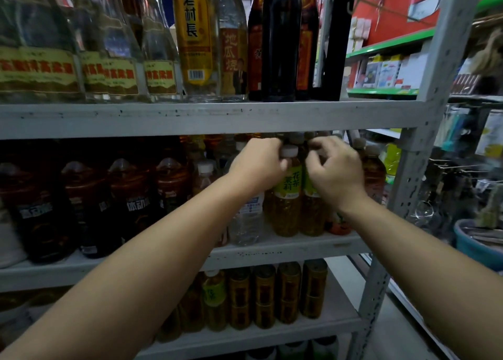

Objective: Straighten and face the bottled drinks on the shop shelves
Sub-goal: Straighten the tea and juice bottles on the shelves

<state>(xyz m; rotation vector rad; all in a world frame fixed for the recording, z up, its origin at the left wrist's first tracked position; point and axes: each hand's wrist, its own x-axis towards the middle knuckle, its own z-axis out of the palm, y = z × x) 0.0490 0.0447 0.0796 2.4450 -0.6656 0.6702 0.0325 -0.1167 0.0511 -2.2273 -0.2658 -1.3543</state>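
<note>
1. A grey metal shelving unit [206, 117] fills the view, with three shelves of drinks showing. The job looks partly done.
2. Along the front edge of the top shelf, tall liquor bottles [196, 38] stand upright in a row with their labels mostly outward. This row appears finished, though the left end is blurred.
3. At the left end of the middle shelf [285, 246], large dark bottles [133, 204] stand in line with labels forward. They seem faced.
4. On the bottom shelf, gold cans [264, 294] are stacked evenly near the right end. A forearm hides the left part.
5. A clear water bottle [246, 220] stands upright at the middle shelf's front edge. Its label is partly hidden, so its facing cannot be told.
6. The left hand [258, 163] curls its fingers over the white cap of a green-labelled tea bottle [288, 196]. The bottle stands upright near the right end of the middle shelf, label outward.
7. The right hand [334, 169] curls round the top of the neighbouring tea bottle [311, 210], which touches the first. Its label is mostly hidden, so it probably needs turning.
</note>
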